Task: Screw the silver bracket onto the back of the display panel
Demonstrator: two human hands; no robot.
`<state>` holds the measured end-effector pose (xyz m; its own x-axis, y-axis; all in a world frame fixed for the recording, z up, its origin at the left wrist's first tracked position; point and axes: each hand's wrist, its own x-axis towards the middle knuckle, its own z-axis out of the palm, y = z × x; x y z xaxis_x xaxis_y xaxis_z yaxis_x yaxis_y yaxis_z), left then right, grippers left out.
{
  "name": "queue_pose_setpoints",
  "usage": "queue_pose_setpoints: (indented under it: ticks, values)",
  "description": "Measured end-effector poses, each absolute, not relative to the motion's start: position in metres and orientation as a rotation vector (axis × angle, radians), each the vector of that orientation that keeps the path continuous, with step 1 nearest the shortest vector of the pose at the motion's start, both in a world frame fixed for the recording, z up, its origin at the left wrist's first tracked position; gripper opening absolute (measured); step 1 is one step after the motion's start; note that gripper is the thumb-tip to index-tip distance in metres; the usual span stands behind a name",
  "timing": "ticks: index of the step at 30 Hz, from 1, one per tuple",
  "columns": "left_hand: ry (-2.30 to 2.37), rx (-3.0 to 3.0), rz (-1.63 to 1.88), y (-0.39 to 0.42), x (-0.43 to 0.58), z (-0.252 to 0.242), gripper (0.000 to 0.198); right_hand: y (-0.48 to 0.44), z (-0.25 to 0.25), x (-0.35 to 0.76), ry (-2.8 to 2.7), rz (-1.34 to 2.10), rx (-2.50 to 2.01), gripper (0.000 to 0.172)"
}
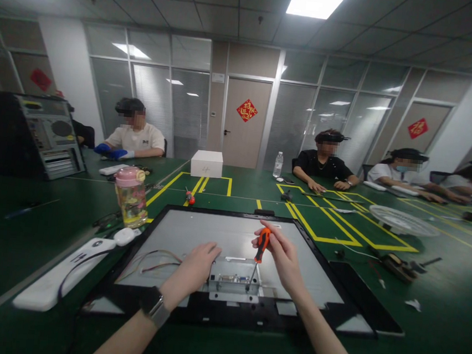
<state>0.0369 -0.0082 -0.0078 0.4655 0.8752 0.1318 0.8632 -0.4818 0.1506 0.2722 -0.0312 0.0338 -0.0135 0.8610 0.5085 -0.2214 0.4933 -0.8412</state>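
Note:
A monitor panel point(164, 231) lies face down before me, its black frame around a grey back. Near its front edge sits a metal bracket point(232, 297) with a row of connector ports. My left hand point(196, 266) has its fingers closed at the bracket's left side; the fingertips are partly hidden. In my right hand point(281, 253) is a screwdriver point(263, 243) with an orange and black handle, pinched by the fingers. Its shaft points down to the bracket's right part, by the ports. Thin coloured wires point(157, 255) lie on the panel left of my left hand.
On the left are a white power strip point(68, 272), a pink-lidded bottle point(131, 197) and a computer case point(35, 135). A white box point(206, 164) stands behind the panel. To the right lie a black flat panel point(364, 295) and tools. Several people sit across the green table point(432, 351).

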Motion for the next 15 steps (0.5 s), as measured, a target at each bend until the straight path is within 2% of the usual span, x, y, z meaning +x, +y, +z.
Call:
queue_pose_setpoints:
  ticks: [6,12,15]
  values:
    - [1.567,2.626,0.310,-0.0100,0.0371,-0.0044,0.062,-0.0297,0.0346,0.2744,-1.361,0.708,-0.757,0.027]
    - [1.559,2.632,0.355,-0.0072,0.0374,-0.0086,0.059,-0.0294,0.0333,0.2747,-1.314,0.894,-0.633,0.033]
    - [1.567,2.641,0.354,-0.0057,0.0375,-0.0113,0.061,-0.0319,0.0346,0.2734,-1.327,0.804,-0.706,0.029]
